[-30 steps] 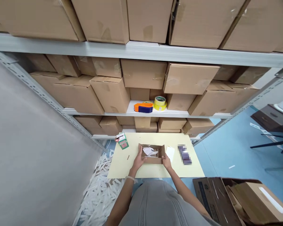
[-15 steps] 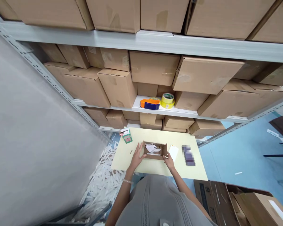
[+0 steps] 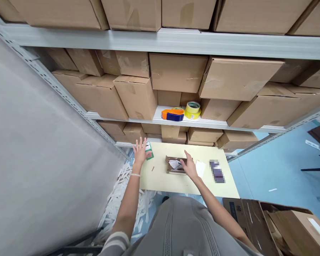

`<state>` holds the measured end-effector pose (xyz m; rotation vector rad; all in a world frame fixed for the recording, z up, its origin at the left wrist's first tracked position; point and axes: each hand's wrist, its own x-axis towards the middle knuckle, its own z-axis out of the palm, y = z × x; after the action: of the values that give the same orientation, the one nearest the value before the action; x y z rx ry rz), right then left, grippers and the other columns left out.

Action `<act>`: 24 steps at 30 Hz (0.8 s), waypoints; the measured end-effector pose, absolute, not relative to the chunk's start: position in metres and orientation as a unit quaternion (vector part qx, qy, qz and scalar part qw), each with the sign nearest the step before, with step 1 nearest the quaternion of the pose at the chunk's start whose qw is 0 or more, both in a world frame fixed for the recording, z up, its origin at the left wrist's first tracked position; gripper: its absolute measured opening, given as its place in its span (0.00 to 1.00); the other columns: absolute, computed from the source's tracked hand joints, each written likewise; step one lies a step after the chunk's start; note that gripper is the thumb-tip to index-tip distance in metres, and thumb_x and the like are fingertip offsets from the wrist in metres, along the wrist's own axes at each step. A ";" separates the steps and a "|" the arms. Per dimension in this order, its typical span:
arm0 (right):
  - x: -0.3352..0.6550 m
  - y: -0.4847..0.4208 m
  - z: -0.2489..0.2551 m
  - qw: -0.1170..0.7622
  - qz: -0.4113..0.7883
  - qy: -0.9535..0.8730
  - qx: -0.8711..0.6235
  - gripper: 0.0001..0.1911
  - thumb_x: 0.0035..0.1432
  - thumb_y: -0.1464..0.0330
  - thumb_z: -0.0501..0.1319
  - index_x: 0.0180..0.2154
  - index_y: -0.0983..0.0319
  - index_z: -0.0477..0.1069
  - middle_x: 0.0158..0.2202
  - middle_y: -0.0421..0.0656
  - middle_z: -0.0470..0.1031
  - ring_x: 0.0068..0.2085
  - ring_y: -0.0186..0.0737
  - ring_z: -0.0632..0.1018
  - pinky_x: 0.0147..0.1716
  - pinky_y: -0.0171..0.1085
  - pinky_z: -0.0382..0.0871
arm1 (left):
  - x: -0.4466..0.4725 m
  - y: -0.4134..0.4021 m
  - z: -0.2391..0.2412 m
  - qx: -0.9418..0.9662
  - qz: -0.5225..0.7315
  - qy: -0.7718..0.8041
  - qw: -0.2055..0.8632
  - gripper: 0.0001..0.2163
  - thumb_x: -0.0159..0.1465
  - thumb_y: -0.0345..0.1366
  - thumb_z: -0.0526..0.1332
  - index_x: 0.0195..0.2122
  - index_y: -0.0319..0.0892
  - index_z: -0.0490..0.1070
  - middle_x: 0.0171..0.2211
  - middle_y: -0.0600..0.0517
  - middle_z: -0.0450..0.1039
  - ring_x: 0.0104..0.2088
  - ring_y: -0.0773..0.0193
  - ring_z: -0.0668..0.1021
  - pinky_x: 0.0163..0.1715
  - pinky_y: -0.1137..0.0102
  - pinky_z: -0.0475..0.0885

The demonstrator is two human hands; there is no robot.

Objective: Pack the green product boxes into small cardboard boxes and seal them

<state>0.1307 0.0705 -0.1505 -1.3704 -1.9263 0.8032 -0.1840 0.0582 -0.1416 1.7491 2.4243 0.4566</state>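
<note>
A small open cardboard tray sits on a pale yellow board, with white paper scraps inside it. My right hand is open, its fingers over the tray's right wall. I cannot tell whether they touch it. A white card lies just right of that hand, and a blurred purple item lies farther right. My left hand is raised with fingers spread, holding nothing, next to a green-edged packet at the board's far left corner. That hand partly hides the packet.
Metal shelving full of cardboard boxes rises behind the board. An orange and blue tape dispenser and a yellow tape roll stand on a shelf. White strips cover the floor at left; an open carton stands lower right.
My left hand has left the tray and moved forward and left to the green-edged packet, fingers spread. My right hand has moved up over the tray's right wall. The view has shifted slightly.
</note>
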 end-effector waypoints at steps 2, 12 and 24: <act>0.117 0.067 -0.146 0.310 0.310 -0.745 -0.503 0.31 0.62 0.64 0.52 0.65 0.62 0.53 0.63 0.51 0.62 0.63 0.48 0.65 0.60 0.49 0.61 | -0.186 0.076 -0.140 0.578 0.095 0.807 0.080 0.38 0.63 0.55 0.55 0.70 0.48 0.43 0.71 0.44 0.36 0.70 0.41 0.40 0.63 0.40 0.40; 0.102 0.035 -0.170 0.280 0.324 -0.739 -0.521 0.31 0.60 0.69 0.52 0.65 0.60 0.55 0.60 0.50 0.66 0.60 0.47 0.68 0.58 0.47 0.64 | -0.179 0.095 -0.162 0.565 0.001 0.822 0.071 0.37 0.61 0.48 0.61 0.69 0.53 0.45 0.67 0.41 0.54 0.66 0.40 0.55 0.57 0.37 0.56; 0.108 0.026 -0.179 0.278 0.329 -0.727 -0.535 0.29 0.60 0.70 0.53 0.63 0.60 0.57 0.61 0.50 0.65 0.61 0.47 0.67 0.59 0.46 0.64 | -0.189 0.113 -0.167 0.584 -0.047 0.804 0.101 0.30 0.56 0.33 0.65 0.59 0.45 0.57 0.59 0.38 0.61 0.59 0.43 0.63 0.49 0.51 0.67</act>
<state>0.1078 0.0261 -0.1793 -1.4352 -1.9513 0.8841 -0.1892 0.1126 -0.1667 1.7250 2.3750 -0.1379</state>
